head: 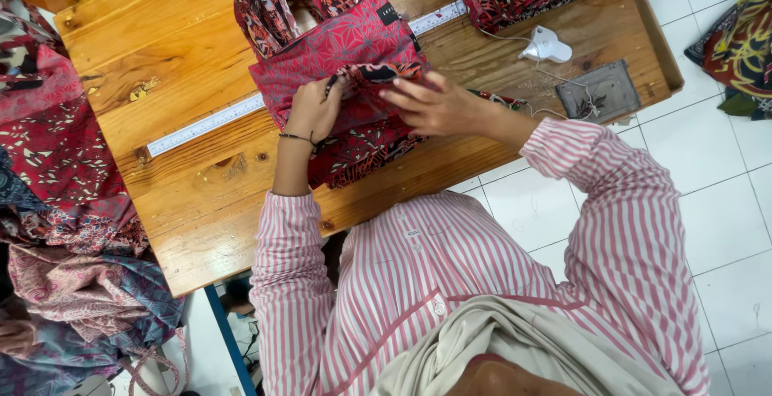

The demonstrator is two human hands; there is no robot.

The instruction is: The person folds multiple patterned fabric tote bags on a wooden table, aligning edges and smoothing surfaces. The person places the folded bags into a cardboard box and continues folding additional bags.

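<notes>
1. The person leans over a wooden surface (185,66), both hands on a red patterned fabric bag (338,54) lying at its middle.
2. The left hand (314,110) pinches a dark edge of the bag's cloth, its grip closed tight on the fabric; a thin dark band circles that wrist.
3. The right hand (438,106) presses on the folded cloth just beside it, fingers (402,94) curled over the fold, holding it.
4. A long metal ruler (209,125) lies across the surface, running under the bag.
5. A small white tool (547,45) with a cord sits to the right, near a grey flat plate (599,90).
6. More patterned fabrics (56,203) are piled off the left edge.
</notes>
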